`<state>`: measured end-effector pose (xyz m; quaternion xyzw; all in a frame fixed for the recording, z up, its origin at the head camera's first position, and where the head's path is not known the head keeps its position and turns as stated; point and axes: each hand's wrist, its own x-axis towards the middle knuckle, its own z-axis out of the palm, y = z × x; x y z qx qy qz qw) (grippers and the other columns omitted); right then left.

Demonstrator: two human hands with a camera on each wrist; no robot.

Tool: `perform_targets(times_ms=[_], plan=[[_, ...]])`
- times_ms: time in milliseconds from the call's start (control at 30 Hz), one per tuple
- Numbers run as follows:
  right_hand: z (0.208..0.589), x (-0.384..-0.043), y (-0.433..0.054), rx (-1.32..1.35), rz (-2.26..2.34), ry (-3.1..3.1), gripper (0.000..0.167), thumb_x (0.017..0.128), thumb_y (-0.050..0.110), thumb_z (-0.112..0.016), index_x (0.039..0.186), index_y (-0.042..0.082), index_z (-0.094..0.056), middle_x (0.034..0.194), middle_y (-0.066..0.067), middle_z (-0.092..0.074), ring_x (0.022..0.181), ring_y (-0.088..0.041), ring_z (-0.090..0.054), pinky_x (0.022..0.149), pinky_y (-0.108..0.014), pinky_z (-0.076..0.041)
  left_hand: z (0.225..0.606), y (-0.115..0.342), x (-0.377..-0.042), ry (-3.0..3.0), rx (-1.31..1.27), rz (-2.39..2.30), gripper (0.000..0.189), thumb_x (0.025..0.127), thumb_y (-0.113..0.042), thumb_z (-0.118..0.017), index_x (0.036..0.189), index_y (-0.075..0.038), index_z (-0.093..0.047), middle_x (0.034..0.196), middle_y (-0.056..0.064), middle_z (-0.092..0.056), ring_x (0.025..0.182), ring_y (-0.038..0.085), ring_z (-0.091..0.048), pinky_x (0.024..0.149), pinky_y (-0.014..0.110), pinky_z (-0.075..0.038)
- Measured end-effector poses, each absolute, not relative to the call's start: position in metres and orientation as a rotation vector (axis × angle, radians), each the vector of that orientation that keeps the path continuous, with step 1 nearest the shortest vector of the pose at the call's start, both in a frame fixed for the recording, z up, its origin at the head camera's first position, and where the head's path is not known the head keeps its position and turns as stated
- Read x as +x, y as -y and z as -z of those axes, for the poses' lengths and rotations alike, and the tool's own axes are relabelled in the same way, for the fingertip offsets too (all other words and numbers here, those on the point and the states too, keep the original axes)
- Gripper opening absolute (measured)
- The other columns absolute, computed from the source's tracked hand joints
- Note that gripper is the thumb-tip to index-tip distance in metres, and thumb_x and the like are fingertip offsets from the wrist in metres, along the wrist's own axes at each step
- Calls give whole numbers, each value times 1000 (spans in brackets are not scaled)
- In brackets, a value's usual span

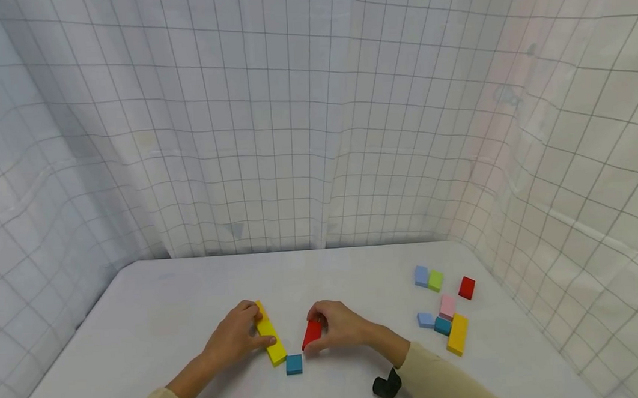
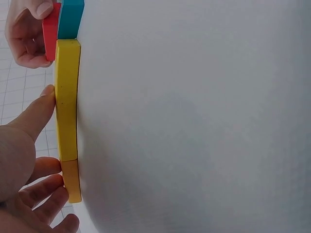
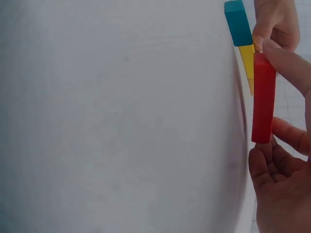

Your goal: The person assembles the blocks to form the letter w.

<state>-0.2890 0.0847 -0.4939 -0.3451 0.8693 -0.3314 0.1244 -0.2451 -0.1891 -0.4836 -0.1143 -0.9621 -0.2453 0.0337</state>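
My left hand (image 1: 238, 335) lies along a long yellow block (image 1: 271, 340), its thumb and fingers spread and touching it. A shorter orange-yellow block (image 2: 71, 181) sits end to end with the long one, under the fingers in the left wrist view. At the near end of the yellow block is a teal block (image 1: 294, 364). My right hand (image 1: 340, 325) pinches a red block (image 3: 264, 97) lengthwise, thumb at one end and fingers at the other. The red block is to the right of the yellow one, with a gap between them in the head view.
At the right of the white table (image 1: 193, 278) lie two light blue blocks (image 1: 422, 276), a green block (image 1: 435, 280), another red block (image 1: 467, 287), a pink block (image 1: 447, 306), another teal block (image 1: 442, 326) and an orange-yellow block (image 1: 458, 335). A checked white curtain (image 1: 283, 135) surrounds the table.
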Motion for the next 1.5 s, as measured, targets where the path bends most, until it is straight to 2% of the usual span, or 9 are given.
perform_targets(times_ms=[200, 400, 700, 1500], plan=[[494, -288, -82, -1027, 914, -2547, 53, 81, 42, -89, 119, 16, -61, 100, 14, -56, 92, -4, -53, 80, -20, -51, 483, 188, -246, 2961, -343, 754, 56, 74, -38, -95, 109, -3, -68, 119, 13, -61, 95, 23, -58, 95, 47, -55], [489, -290, -86, -968, 898, -2534, 52, 89, 39, -81, 129, 12, -61, 107, 12, -58, 98, -6, -53, 88, -23, -50, 484, 188, -246, 2959, -342, 755, 56, 73, -37, -95, 109, -3, -68, 119, 13, -62, 96, 24, -58, 95, 47, -55], [487, -289, -90, -956, 903, -2529, 33, 90, 27, -82, 114, 13, -64, 93, 8, -58, 87, -6, -53, 77, -21, -49, 484, 188, -246, 2949, -359, 737, 55, 74, -38, -95, 107, -4, -67, 119, 13, -61, 95, 24, -57, 95, 48, -55], [489, -286, -91, -1011, 932, -2517, 31, 88, 27, -84, 109, 13, -65, 91, 9, -58, 85, -5, -51, 78, -21, -48, 483, 189, -245, 2950, -356, 753, 54, 74, -37, -95, 106, -5, -66, 116, 11, -60, 93, 23, -56, 94, 47, -55]])
